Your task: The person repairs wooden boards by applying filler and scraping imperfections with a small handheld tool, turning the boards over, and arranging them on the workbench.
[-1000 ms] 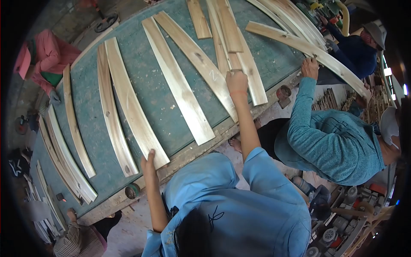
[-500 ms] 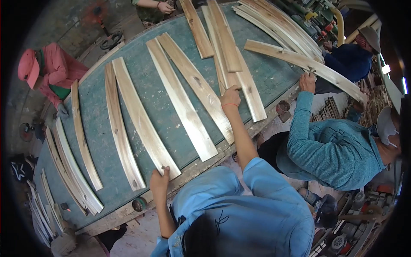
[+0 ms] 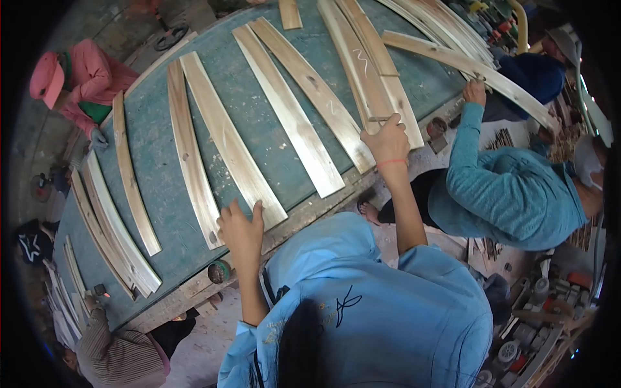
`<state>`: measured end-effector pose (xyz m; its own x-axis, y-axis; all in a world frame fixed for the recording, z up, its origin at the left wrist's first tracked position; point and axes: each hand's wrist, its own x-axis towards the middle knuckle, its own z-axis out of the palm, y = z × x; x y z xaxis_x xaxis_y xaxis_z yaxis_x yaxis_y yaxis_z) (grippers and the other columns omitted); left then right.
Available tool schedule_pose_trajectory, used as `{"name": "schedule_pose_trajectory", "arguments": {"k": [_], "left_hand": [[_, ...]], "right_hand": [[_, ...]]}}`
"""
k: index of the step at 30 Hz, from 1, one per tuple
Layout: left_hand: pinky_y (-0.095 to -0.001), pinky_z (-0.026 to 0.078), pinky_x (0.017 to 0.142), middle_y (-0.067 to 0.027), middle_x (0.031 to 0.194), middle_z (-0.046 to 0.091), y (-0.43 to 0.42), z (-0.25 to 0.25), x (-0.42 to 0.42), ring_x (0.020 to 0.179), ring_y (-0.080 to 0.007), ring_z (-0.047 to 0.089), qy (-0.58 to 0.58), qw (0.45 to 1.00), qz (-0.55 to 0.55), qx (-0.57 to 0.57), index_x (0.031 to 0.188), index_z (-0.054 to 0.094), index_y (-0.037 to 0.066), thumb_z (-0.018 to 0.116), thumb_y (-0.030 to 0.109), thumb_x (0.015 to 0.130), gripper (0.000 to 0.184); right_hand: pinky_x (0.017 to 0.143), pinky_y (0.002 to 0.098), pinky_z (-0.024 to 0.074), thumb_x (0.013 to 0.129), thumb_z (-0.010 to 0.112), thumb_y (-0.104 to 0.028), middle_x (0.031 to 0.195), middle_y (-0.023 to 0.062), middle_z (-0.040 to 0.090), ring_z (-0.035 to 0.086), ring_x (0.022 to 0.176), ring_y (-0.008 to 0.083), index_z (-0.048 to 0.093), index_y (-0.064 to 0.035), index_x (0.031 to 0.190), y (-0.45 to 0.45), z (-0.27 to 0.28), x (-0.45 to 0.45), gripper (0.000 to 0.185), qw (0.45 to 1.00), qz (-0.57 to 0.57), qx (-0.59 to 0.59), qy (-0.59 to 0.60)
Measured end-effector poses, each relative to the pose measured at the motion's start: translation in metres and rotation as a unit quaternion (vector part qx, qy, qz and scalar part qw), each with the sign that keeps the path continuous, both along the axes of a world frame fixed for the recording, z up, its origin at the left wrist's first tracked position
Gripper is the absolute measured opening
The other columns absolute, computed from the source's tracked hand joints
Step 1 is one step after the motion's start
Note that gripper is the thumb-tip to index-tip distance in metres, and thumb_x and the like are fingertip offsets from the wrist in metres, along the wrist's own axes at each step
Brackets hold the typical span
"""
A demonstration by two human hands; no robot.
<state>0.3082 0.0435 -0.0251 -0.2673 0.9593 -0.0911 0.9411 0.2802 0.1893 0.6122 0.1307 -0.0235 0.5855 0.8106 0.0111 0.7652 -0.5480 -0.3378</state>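
Note:
My left hand [image 3: 240,231], its fingers spread, is at the near ends of two curved wooden boards, a wider one [image 3: 226,129] and a narrower one [image 3: 187,155]. My right hand [image 3: 390,143] is closed around a thin stick [image 3: 378,119] over the near end of a wide board [image 3: 359,61] with a "3"-like mark. Beside that board on its right lies a narrower board [image 3: 372,39]. Left of my right hand, another board [image 3: 310,84] bears a "2"-like mark, and a pale board [image 3: 291,116] lies beyond it.
The green table [image 3: 259,187] has a worn wooden edge, with a small tin [image 3: 219,271] beside it. A co-worker in teal [image 3: 511,194] holds a long board [image 3: 466,61] at the right. A person in pink [image 3: 90,74] stands across the table; more boards are stacked at the far right.
My left hand has let go of the board end and its fingers have spread. My right hand has moved onto the wide board, whose mark now shows. The camera view has shifted.

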Motion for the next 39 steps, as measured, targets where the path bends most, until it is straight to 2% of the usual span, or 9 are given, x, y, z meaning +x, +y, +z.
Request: {"name": "schedule_pose_trajectory", "arguments": {"k": [3, 6, 10, 13, 16, 18, 22, 29, 39], "left_hand": [[-0.0417, 0.047, 0.085, -0.0233, 0.108, 0.062, 0.021, -0.005, 0.019, 0.105, -0.0315, 0.058, -0.39, 0.914, -0.101, 0.047, 0.118, 0.057, -0.004, 0.066, 0.035, 0.084, 0.052], [-0.0443, 0.047, 0.092, -0.0226, 0.123, 0.055, 0.039, -0.017, 0.068, 0.112, -0.0332, 0.055, -0.796, 0.574, -0.014, -0.191, 0.136, 0.038, -0.003, 0.057, 0.049, 0.088, 0.073], [-0.0547, 0.042, 0.096, -0.0286, 0.129, 0.047, 0.071, -0.041, 0.152, 0.116, -0.0406, 0.05, -0.865, 0.343, -0.032, -0.365, 0.139, 0.03, 0.0, 0.049, 0.055, 0.09, 0.076], [-0.0525, 0.04, 0.098, -0.0257, 0.134, 0.041, 0.109, -0.024, 0.203, 0.115, -0.0401, 0.05, -0.882, 0.394, -0.107, -0.234, 0.139, 0.031, 0.001, 0.051, 0.058, 0.087, 0.08], [-0.0525, 0.041, 0.098, -0.0279, 0.135, 0.039, 0.128, -0.009, 0.214, 0.115, -0.0422, 0.049, -0.833, 0.456, 0.122, -0.289, 0.141, 0.026, 0.001, 0.052, 0.055, 0.088, 0.08], [-0.0559, 0.042, 0.095, -0.0306, 0.139, 0.031, 0.117, -0.022, 0.196, 0.116, -0.0456, 0.048, -0.852, 0.459, 0.048, -0.248, 0.145, 0.007, 0.004, 0.051, 0.049, 0.09, 0.084], [-0.0548, 0.044, 0.093, -0.031, 0.137, 0.034, 0.089, -0.038, 0.145, 0.115, -0.0428, 0.05, -0.851, 0.43, 0.051, -0.298, 0.145, 0.012, 0.006, 0.052, 0.049, 0.089, 0.081], [-0.0556, 0.046, 0.091, -0.0296, 0.127, 0.045, 0.062, -0.044, 0.104, 0.108, -0.0407, 0.054, -0.852, 0.443, 0.035, -0.276, 0.141, 0.023, 0.007, 0.055, 0.059, 0.083, 0.084], [-0.0285, 0.04, 0.056, -0.0094, 0.093, 0.039, 0.03, -0.057, 0.003, 0.072, -0.015, 0.041, -0.931, -0.037, -0.002, -0.364, 0.109, 0.036, -0.003, 0.062, 0.037, 0.077, 0.057]], "right_hand": [[0.071, 0.048, 0.0531, 0.063, 0.078, -0.033, 0.095, 0.0296, 0.058, 0.063, 0.081, 0.0443, 0.041, 0.0048, 0.105, -0.057, 0.051, -0.018, 0.068, 0.999, 0.027, -0.021, -0.02], [0.069, 0.0473, 0.0537, 0.063, 0.078, -0.034, 0.087, 0.0294, 0.061, 0.064, 0.079, 0.0438, 0.046, 0.0057, 0.101, -0.111, 0.078, -0.044, 0.063, 0.998, 0.058, 0.001, -0.016], [0.068, 0.0461, 0.0529, 0.062, 0.074, -0.04, 0.074, 0.0303, 0.063, 0.065, 0.08, 0.0414, 0.056, 0.0071, 0.089, -0.131, 0.088, -0.072, 0.057, 0.999, 0.018, 0.012, 0.028], [0.067, 0.0465, 0.0526, 0.061, 0.074, -0.041, 0.077, 0.0307, 0.063, 0.065, 0.078, 0.0438, 0.061, 0.0075, 0.087, -0.106, 0.074, -0.049, 0.057, 0.992, 0.047, 0.103, 0.051], [0.06, 0.0418, 0.0527, 0.06, 0.077, -0.044, 0.074, 0.0203, 0.067, 0.067, 0.066, 0.0349, 0.067, 0.0026, 0.091, -0.049, 0.028, 0.01, 0.057, 0.992, 0.014, 0.128, -0.002], [0.049, 0.0325, 0.0455, 0.063, 0.077, -0.05, 0.069, 0.0109, 0.064, 0.06, 0.055, 0.021, 0.067, 0.0036, 0.098, -0.024, -0.014, 0.05, 0.065, 0.899, -0.019, 0.088, 0.43], [0.049, 0.0307, 0.0427, 0.065, 0.075, -0.054, 0.07, 0.0072, 0.063, 0.057, 0.055, 0.0169, 0.066, 0.0071, 0.104, -0.055, -0.017, 0.031, 0.073, 0.861, -0.04, 0.126, 0.492], [0.066, 0.0446, 0.0524, 0.065, 0.077, -0.05, 0.079, 0.029, 0.065, 0.067, 0.075, 0.039, 0.058, 0.007, 0.109, -0.157, 0.073, -0.131, 0.074, 0.986, 0.025, 0.11, 0.123], [0.07, 0.0379, 0.052, 0.067, 0.08, -0.041, 0.085, 0.0229, 0.066, 0.068, 0.079, 0.0323, 0.054, 0.0069, 0.115, -0.21, 0.07, -0.185, 0.073, 0.95, 0.168, 0.134, 0.227]]}}
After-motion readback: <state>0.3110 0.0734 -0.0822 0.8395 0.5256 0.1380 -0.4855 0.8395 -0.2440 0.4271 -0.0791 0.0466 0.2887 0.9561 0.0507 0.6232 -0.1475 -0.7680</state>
